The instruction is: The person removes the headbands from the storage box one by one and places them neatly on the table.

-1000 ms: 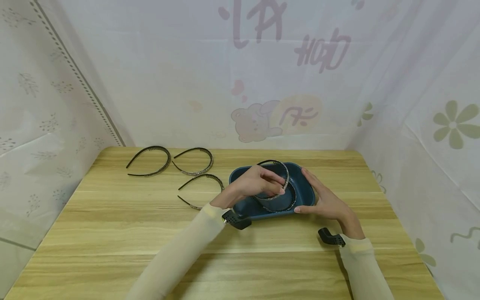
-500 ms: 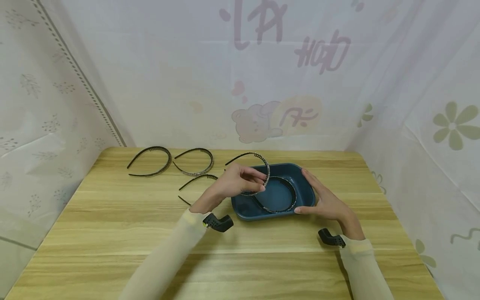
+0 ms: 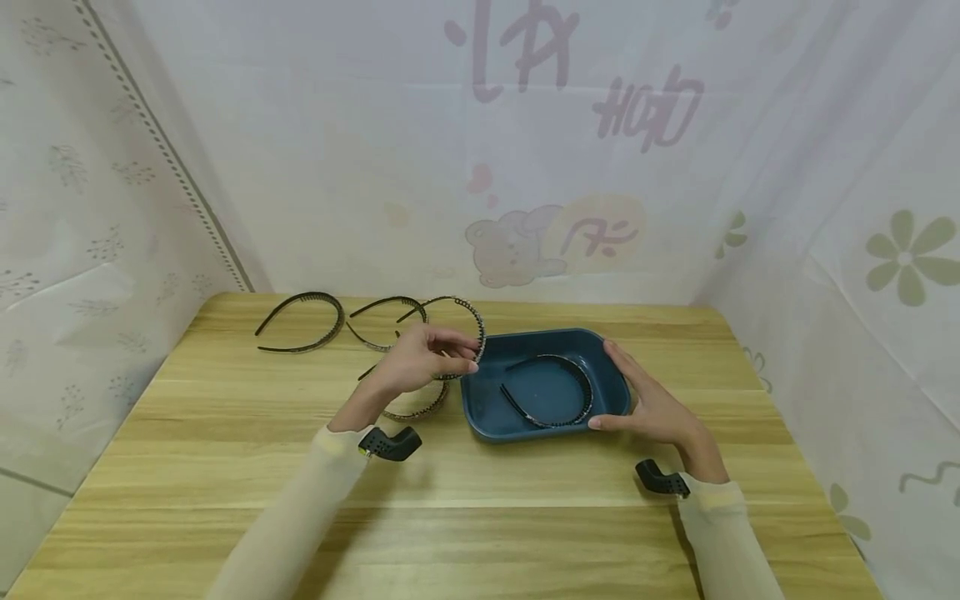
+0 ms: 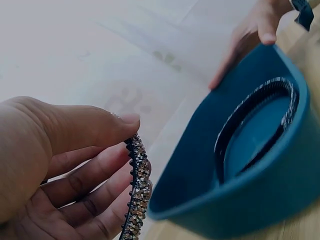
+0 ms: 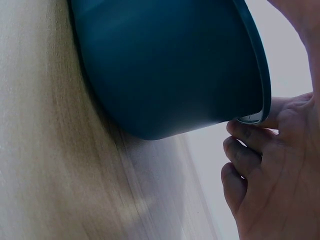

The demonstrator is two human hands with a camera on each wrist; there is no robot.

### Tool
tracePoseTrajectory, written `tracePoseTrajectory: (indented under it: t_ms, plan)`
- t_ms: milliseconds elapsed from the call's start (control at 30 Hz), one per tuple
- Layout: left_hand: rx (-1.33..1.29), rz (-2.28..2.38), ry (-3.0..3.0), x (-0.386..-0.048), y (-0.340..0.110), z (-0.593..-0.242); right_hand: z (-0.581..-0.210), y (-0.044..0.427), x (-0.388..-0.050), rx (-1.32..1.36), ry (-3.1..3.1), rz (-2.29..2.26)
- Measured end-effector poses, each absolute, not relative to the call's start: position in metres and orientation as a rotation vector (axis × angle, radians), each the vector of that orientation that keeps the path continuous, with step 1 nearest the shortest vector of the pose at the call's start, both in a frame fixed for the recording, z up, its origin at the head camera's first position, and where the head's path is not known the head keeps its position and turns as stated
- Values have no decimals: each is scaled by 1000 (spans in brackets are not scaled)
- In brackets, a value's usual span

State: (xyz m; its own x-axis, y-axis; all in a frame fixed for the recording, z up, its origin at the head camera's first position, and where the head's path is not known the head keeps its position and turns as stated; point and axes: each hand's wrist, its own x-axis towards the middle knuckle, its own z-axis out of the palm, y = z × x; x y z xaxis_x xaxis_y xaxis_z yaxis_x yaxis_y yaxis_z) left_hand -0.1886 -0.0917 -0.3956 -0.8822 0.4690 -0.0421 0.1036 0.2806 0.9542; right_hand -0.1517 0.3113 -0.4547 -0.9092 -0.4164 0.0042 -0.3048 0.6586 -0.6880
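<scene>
My left hand (image 3: 420, 360) pinches a black toothed headband (image 3: 481, 327) between thumb and fingers, left of a blue plastic box (image 3: 491, 433) and above the table. Glittery stones cover the band (image 4: 138, 197) in the left wrist view. Inside the box lies another headband (image 3: 585, 390), its ends pointing left. At the box's right end my right hand (image 3: 654, 407) grips the rim, thumb at the near corner and fingers at the far one. Its fingers (image 5: 243, 156) curl against the rim in the right wrist view.
Flat on the wooden table (image 3: 480, 542), to the left, lie a headband (image 3: 339, 321), a second headband (image 3: 367, 340) and a third headband (image 3: 416, 414) partly hidden by my left hand. Printed white cloth (image 3: 360, 167) hangs around the table.
My left hand has lifted the pinched headband out of the box and carried it leftward, over the headbands on the table. The right hand and the box have stayed in place.
</scene>
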Motion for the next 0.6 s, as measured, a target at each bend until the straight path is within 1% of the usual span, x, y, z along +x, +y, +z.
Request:
tracePoseTrajectory:
  t_ms: [267, 600]
  plan:
    - [473, 1633, 2306, -188, -119, -402, -454, 312, -153, -606, 2726, -1079]
    - [307, 1564, 2412, -181, -158, -416, -456, 312, -152, -592, 2711, -1101]
